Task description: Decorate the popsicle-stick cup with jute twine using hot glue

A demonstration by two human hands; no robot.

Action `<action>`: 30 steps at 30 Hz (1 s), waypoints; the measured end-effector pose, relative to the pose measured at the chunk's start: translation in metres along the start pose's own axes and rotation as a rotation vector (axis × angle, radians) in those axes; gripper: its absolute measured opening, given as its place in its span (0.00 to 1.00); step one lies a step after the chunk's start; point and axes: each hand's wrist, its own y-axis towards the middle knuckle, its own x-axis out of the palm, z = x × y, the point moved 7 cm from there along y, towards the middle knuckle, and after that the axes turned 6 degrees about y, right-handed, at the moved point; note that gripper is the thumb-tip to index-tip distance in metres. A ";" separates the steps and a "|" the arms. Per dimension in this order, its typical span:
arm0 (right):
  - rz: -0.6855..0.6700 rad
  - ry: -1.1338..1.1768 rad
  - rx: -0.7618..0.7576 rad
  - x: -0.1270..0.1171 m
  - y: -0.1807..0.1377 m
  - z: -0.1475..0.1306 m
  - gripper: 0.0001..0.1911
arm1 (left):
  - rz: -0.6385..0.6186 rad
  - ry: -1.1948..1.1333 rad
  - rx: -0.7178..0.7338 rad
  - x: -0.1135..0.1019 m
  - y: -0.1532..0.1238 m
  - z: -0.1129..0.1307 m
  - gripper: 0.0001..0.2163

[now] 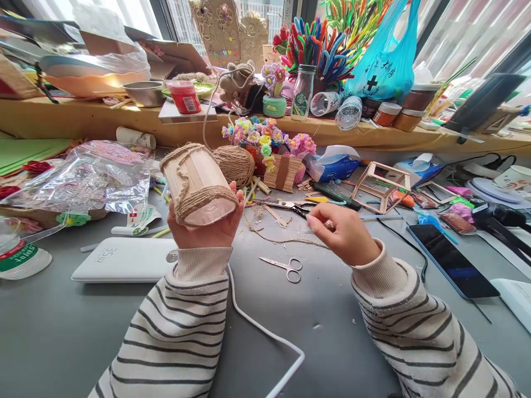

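Observation:
My left hand (207,235) is wrapped round a tilted cup (199,179) faced with pale wooden sticks. Twine (203,202) winds in several turns round its near end, and more twine circles its far rim. To the right, my right hand (342,232) is closed with thumb and fingers together; what they hold is mostly hidden. A loose strand of twine (282,241) runs across the table toward this hand. Black-handled scissors (286,205) lie just beyond it, and small metal scissors (286,269) rest between my forearms.
A ball of twine (234,165) sits behind the cup. On the left lies a white power bank (128,260), with a white cable (265,326) crossing the table front. A phone (450,260) and a small wooden-stick frame (381,187) are at right. Craft supplies crowd the back shelf (249,130).

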 end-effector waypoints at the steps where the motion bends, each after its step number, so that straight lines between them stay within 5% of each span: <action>1: -0.022 0.020 -0.012 0.003 0.000 -0.001 0.06 | -0.009 -0.012 0.002 0.000 0.000 0.000 0.32; 6: -0.097 0.028 0.040 0.022 -0.006 0.004 0.01 | -0.015 -0.048 0.039 0.001 0.000 0.003 0.29; 14: -0.175 0.059 0.178 0.079 0.008 0.021 0.10 | 0.118 -0.082 0.012 -0.002 -0.001 -0.003 0.29; 22: -0.320 0.002 0.032 0.127 0.028 0.000 0.18 | 0.180 -0.119 -0.033 -0.006 -0.003 -0.007 0.29; 30: -0.227 0.001 -0.058 0.120 0.023 0.003 0.06 | 0.067 -0.149 -0.048 -0.003 -0.003 -0.008 0.30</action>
